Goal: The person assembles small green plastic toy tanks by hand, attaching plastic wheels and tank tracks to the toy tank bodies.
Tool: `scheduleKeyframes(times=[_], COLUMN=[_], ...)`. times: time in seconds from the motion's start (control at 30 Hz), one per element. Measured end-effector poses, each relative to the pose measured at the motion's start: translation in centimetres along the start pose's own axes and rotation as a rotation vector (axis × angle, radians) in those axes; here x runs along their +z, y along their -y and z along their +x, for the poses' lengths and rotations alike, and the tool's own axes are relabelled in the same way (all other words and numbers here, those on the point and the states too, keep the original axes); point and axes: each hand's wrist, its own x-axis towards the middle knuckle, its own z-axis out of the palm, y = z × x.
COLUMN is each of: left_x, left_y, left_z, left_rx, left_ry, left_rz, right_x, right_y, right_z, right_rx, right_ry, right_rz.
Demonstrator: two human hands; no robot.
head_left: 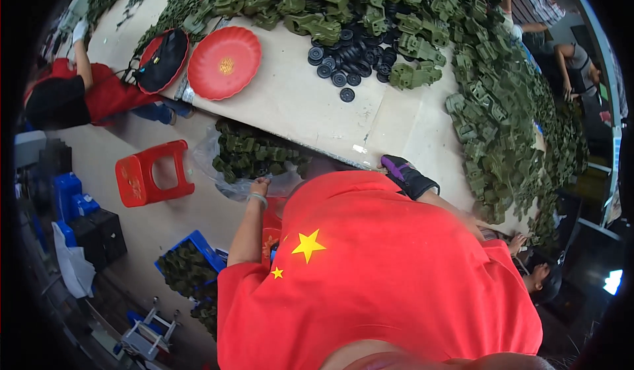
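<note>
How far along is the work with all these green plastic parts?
Looks done: a clear bag and a blue crate hold parts. In hand: the left hand holds the bag's rim; the gloved right hand rests at the table edge. Left: a big heap of green parts and black wheels on top.

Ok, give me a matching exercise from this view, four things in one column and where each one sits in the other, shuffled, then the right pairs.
Things:
1. red tray
2. red stool
3. black wheels
4. clear bag of green parts

Places:
A. on the floor, left of the bag
B. on the table, amid green parts
C. below the table edge, held by the left hand
D. on the table, beside the red-rimmed black tray

Pairs: 1-D, 2-A, 3-B, 4-C
</note>
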Motion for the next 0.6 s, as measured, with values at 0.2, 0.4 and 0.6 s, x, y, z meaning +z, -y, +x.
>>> scheduleKeyframes(times=[0.2, 0.4, 0.6], left_x=[1.4, 4.1, 3.5], left_y=[-8.5, -6.1, 2.4], left_z=[-2.7, -2.8, -5.7], left_rx=[0.204, 0.253, 0.008], left_ry=[0.222, 0.151, 0.092], left_rz=[-0.27, -0.275, -0.193], right_x=[-0.9, -1.2, -2.0], right_y=[-0.3, 0.1, -0.7], right_z=[0.3, 0.5, 0.2], right_rx=[-0.096, -0.212, -0.267], right_ry=[0.165, 0.422, 0.452], right_rz=[-0.038, -0.148, -0.189])
